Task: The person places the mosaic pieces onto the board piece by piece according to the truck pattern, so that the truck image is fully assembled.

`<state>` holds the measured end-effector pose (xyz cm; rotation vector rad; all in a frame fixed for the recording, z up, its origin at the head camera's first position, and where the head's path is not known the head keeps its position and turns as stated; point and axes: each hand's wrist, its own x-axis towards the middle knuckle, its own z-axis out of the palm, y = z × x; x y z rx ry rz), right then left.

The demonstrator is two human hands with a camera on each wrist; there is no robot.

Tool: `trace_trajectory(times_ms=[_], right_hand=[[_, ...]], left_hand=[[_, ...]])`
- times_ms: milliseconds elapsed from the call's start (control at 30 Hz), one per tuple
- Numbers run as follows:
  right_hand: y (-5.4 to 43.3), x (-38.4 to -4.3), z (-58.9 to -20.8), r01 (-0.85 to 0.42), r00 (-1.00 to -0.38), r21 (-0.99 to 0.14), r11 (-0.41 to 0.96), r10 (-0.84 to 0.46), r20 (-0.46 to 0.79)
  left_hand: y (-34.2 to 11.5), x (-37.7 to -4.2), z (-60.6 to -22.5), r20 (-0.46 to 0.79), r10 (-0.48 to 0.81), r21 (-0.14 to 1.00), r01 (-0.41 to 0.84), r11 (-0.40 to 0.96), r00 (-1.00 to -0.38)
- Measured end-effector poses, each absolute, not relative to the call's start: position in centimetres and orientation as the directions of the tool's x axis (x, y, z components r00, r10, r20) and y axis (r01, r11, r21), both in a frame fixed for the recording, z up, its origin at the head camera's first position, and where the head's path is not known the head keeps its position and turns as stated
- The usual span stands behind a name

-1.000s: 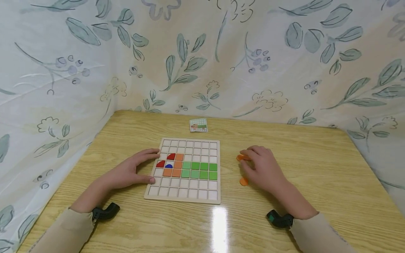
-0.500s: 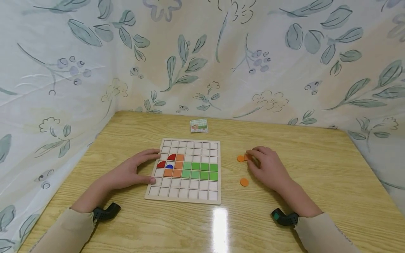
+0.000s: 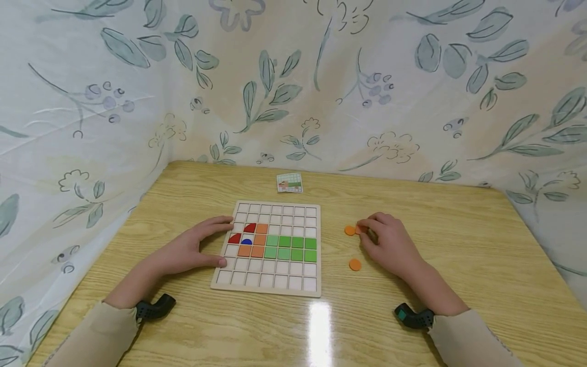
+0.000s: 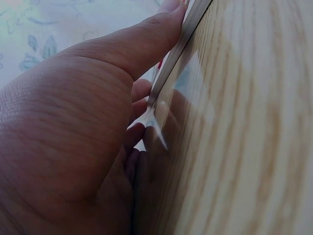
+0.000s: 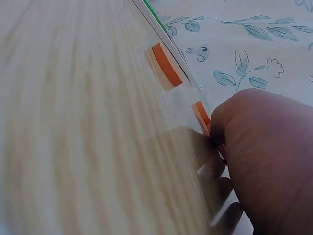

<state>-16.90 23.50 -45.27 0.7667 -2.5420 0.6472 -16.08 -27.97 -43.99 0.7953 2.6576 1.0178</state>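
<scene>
A pale wooden grid board [image 3: 293, 280] lies on the table, with red, orange, green and blue pieces in its squares. My left hand [image 3: 185, 247] rests at its left edge, thumb and fingers spread and touching the rim; the left wrist view shows the thumb [image 4: 156, 29] against that edge. To the right of the board, my right hand [image 3: 390, 244] pinches a small light-orange piece [image 3: 359, 229] at table level, its shape mostly covered by the fingertips. Beside that piece lies an orange disc [image 3: 350, 230], and nearer me another orange disc [image 3: 355, 264].
Behind the board lies a small printed card [image 3: 289, 182] with a coloured grid picture. A floral cloth [image 3: 293, 92] hangs along the back and left of the wooden table [image 3: 257, 326]. Each wrist wears a black device [image 3: 156, 308].
My right hand has shifted slightly to the right, uncovering the orange disc and drawing the light-orange piece beside it into a pinch. The left hand keeps its place on the board.
</scene>
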Motion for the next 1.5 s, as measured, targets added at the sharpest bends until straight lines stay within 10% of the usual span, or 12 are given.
trace_trajectory(times_ms=[567,1500], right_hand=[[22.5,-16.8,-44.9,-0.533,-0.827,-0.442,0.721,-0.334,0.453],[13.7,-16.9,-44.0,-0.717,-0.687,-0.410,0.563,-0.477,0.547]], left_hand=[[-28.0,-16.1,-44.1,0.018,0.542,0.668,0.414,0.619,-0.840],[-27.9,-16.0,-43.7,0.018,0.541,0.660,0.417,0.625,-0.841]])
